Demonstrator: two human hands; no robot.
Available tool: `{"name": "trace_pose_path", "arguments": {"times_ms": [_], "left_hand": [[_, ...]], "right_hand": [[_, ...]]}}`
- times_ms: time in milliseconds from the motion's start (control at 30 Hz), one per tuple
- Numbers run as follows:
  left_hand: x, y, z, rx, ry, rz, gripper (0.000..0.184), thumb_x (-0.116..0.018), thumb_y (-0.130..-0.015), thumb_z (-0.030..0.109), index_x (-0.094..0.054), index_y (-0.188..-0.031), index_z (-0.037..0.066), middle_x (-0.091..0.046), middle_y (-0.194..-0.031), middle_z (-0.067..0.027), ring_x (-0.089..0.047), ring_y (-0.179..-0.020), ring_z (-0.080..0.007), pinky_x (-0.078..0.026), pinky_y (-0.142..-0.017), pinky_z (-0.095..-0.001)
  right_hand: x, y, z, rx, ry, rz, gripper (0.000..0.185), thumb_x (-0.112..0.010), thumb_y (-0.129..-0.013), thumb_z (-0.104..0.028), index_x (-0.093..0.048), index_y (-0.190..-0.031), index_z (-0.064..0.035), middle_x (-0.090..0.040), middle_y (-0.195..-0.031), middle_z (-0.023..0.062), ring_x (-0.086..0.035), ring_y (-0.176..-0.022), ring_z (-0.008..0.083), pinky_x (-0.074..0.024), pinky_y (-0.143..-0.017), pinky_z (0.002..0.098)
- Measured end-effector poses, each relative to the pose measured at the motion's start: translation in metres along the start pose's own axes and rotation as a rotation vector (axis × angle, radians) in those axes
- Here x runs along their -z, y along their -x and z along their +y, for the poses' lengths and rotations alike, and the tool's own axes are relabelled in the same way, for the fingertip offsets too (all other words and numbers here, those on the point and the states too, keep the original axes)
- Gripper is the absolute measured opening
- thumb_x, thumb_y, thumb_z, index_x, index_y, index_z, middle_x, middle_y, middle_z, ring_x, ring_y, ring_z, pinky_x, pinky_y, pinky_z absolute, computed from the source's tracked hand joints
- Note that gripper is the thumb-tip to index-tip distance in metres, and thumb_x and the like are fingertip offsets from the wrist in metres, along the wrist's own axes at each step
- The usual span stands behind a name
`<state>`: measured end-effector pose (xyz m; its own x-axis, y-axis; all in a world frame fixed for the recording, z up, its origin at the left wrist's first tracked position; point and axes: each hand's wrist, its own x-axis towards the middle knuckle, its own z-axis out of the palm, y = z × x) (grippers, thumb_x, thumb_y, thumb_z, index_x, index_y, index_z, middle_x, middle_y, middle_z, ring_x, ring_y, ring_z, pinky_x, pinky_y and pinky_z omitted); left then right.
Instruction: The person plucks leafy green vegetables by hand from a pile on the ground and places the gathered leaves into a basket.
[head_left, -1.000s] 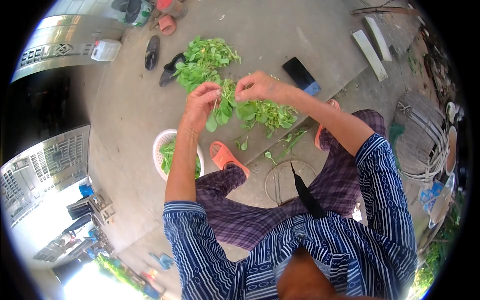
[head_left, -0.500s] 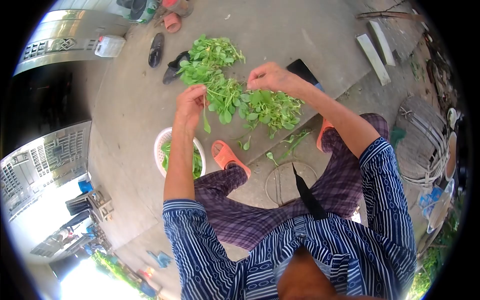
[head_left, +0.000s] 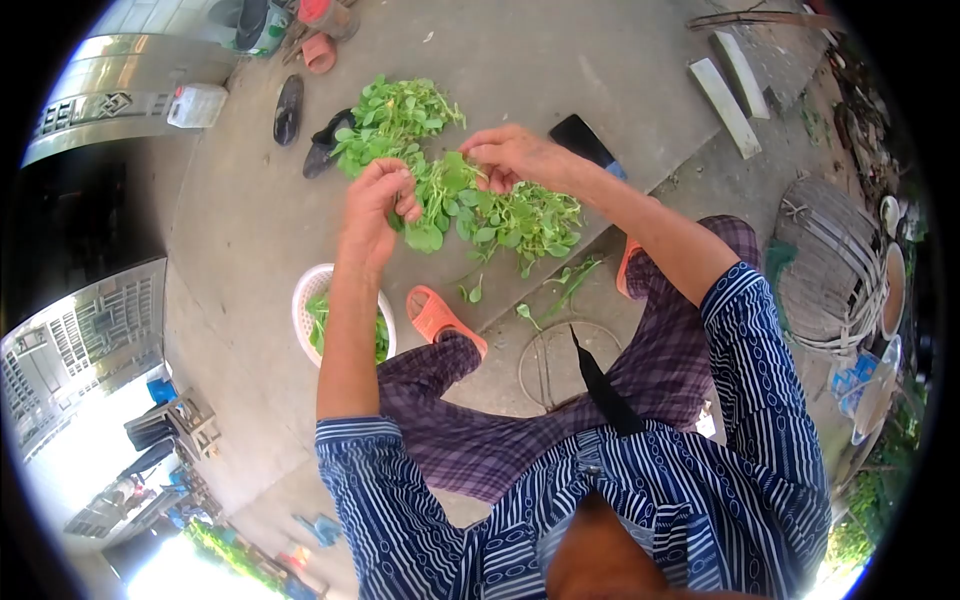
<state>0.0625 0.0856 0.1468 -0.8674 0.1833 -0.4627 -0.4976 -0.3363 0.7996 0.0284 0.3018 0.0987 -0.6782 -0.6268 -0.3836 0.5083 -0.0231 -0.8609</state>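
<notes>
I can read no text, label, brand, number or sign anywhere around me; whatever marks there may be are too small or blurred for me to make out.

I see a paved yard, which looks like it belongs to a home. The concrete ground (head_left: 240,230) is outdoors, and beside it stand shiny metal doors (head_left: 85,350) with a lattice pattern. Loose shoes (head_left: 288,110) lie about, a woven basket (head_left: 825,265) is at one side, and green plants (head_left: 855,535) grow at the edge.
</notes>
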Motion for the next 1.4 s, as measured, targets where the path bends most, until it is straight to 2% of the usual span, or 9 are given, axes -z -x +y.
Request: {"name": "trace_pose_path", "arguments": {"times_ms": [167, 367, 700, 800, 867, 900, 1000, 1167, 1400], "left_hand": [[-0.019, 0.005, -0.014, 0.176, -0.348, 0.106, 0.012, -0.062, -0.073, 0.002, -0.056, -0.083, 0.004, -0.045, -0.061, 0.0036, -0.035, -0.044, -0.0034, -0.024, -0.037, -0.0199], [-0.036, 0.002, -0.039, 0.048, -0.569, 0.140, 0.020, -0.064, -0.074, 0.003, -0.058, -0.092, 0.005, -0.045, -0.060, 0.0068, -0.028, -0.040, -0.0007, -0.018, -0.035, -0.0182], [-0.031, 0.007, -0.049, 0.160, -0.231, 0.270, 0.012, -0.067, -0.072, 0.008, -0.060, -0.080, 0.004, -0.044, -0.058, 0.0052, -0.030, -0.040, -0.0016, -0.021, -0.035, -0.0192], [-0.039, 0.007, -0.059, 0.025, -0.329, 0.315, 0.012, -0.068, -0.071, 0.010, -0.060, -0.079, 0.004, -0.045, -0.057, 0.0043, -0.032, -0.043, -0.0020, -0.024, -0.038, -0.0193], [-0.039, -0.001, -0.067, -0.411, -0.692, 0.230, 0.011, -0.066, -0.074, 0.007, -0.058, -0.078, 0.002, -0.046, -0.058, 0.0039, -0.028, -0.038, -0.0015, -0.019, -0.034, -0.0200], [-0.038, -0.001, -0.067, -0.412, -0.691, 0.233, 0.011, -0.066, -0.074, 0.007, -0.058, -0.078, 0.002, -0.046, -0.058, 0.0039, -0.028, -0.038, -0.0015, -0.019, -0.034, -0.0200], [-0.036, -0.002, -0.066, -0.373, -0.678, 0.246, 0.010, -0.066, -0.073, 0.007, -0.058, -0.076, 0.003, -0.048, -0.059, 0.0037, -0.029, -0.039, -0.0010, -0.019, -0.034, -0.0200], [-0.026, 0.004, -0.036, 0.051, -0.205, 0.256, 0.009, -0.059, -0.073, 0.006, -0.059, -0.079, -0.001, -0.053, -0.060, -0.0012, -0.031, -0.039, -0.0036, -0.022, -0.036, -0.0194], [-0.020, 0.008, -0.016, 0.132, -0.154, 0.035, 0.013, -0.052, -0.075, 0.004, -0.058, -0.084, -0.003, -0.056, -0.065, -0.0049, -0.027, -0.036, -0.0042, -0.019, -0.033, -0.0194]], "right_hand": [[-0.001, 0.001, 0.000, -0.023, -0.097, 0.017, 0.029, -0.046, -0.087, -0.016, -0.050, -0.109, 0.0023, -0.057, -0.069, 0.0064, -0.055, -0.058, 0.0106, -0.0440, -0.052, 0.0220], [-0.002, -0.003, 0.006, -0.011, -0.323, -0.039, 0.029, -0.047, -0.086, -0.012, -0.049, -0.108, 0.0057, -0.058, -0.072, 0.0076, -0.057, -0.061, 0.0136, -0.0458, -0.054, 0.0231], [0.002, -0.006, 0.009, 0.049, -0.697, -0.011, 0.020, -0.049, -0.085, -0.010, -0.052, -0.099, 0.0035, -0.059, -0.075, 0.0077, -0.056, -0.061, 0.0097, -0.0471, -0.055, 0.0201], [-0.001, -0.007, 0.013, 0.025, -0.784, -0.015, 0.018, -0.051, -0.084, -0.011, -0.053, -0.097, 0.0020, -0.059, -0.076, 0.0076, -0.056, -0.061, 0.0091, -0.0474, -0.056, 0.0196], [-0.005, -0.006, 0.013, 0.010, -0.804, -0.013, 0.018, -0.052, -0.084, -0.011, -0.053, -0.096, 0.0014, -0.059, -0.076, 0.0077, -0.056, -0.061, 0.0088, -0.0474, -0.056, 0.0193], [-0.008, -0.005, 0.014, 0.010, -0.806, -0.026, 0.018, -0.052, -0.084, -0.012, -0.053, -0.097, 0.0010, -0.060, -0.077, 0.0076, -0.056, -0.061, 0.0089, -0.0474, -0.056, 0.0189], [-0.009, -0.004, 0.015, 0.023, -0.789, -0.040, 0.020, -0.052, -0.084, -0.013, -0.053, -0.098, 0.0007, -0.060, -0.079, 0.0077, -0.056, -0.062, 0.0093, -0.0477, -0.057, 0.0191], [0.001, -0.006, 0.020, 0.002, -0.660, 0.049, 0.021, -0.049, -0.084, -0.011, -0.052, -0.101, 0.0010, -0.060, -0.082, 0.0082, -0.056, -0.065, 0.0100, -0.0476, -0.060, 0.0213], [-0.008, 0.001, 0.003, -0.014, -0.217, 0.115, 0.018, -0.050, -0.082, -0.012, -0.059, -0.091, 0.0008, -0.060, -0.077, 0.0062, -0.055, -0.064, 0.0097, -0.0452, -0.058, 0.0218]]}}
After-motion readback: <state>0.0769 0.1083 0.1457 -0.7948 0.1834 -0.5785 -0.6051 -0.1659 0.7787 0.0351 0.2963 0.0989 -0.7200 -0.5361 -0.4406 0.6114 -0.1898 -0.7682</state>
